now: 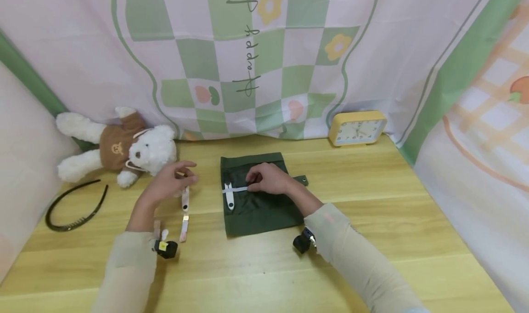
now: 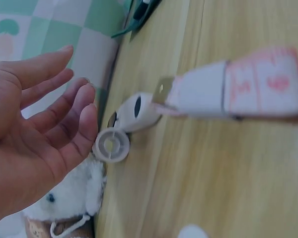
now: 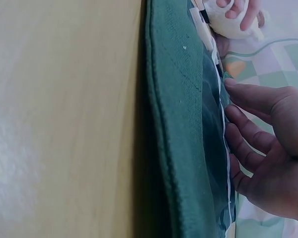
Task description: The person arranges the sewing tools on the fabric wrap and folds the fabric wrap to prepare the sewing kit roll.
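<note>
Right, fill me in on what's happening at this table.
A person is working with both bare hands at a table. The right hand is at the white band across an open dark green case; its exact contact is hard to tell. One white tool lies under that band. The left hand holds nothing, its fingers relaxed, near a second white tool and a pink-and-white strip.

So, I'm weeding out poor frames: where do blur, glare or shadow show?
Left wrist: the pink-numbered measuring tape is blurred; right wrist: pale glare on the wooden table, dark shadow along the green fabric pouch; head: fairly even light, soft shadow beside the left sleeve.
</note>
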Demonstrator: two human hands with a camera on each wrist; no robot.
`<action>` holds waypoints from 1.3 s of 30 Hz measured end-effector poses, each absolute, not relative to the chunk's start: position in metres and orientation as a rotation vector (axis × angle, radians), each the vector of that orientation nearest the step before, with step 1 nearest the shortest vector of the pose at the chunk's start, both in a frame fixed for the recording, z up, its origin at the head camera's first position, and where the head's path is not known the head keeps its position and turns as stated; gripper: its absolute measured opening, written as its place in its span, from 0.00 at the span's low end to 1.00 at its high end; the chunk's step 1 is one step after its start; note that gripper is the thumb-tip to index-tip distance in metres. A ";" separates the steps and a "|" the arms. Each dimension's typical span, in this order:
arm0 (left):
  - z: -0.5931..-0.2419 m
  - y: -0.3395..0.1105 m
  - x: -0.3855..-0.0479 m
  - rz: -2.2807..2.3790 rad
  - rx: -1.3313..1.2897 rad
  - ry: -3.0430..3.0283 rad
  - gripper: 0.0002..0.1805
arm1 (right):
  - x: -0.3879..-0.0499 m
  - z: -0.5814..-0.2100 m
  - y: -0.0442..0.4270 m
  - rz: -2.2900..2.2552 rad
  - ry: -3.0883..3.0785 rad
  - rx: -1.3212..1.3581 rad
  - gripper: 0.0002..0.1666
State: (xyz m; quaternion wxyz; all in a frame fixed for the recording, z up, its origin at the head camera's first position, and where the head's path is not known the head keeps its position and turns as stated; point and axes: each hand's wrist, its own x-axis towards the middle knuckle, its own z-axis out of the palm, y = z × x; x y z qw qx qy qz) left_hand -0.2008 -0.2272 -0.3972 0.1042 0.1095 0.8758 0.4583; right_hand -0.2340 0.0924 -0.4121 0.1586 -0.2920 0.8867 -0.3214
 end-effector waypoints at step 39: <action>-0.410 -0.267 -0.182 1.301 0.326 2.552 0.33 | -0.236 -0.416 0.093 -0.803 2.579 -0.899 0.07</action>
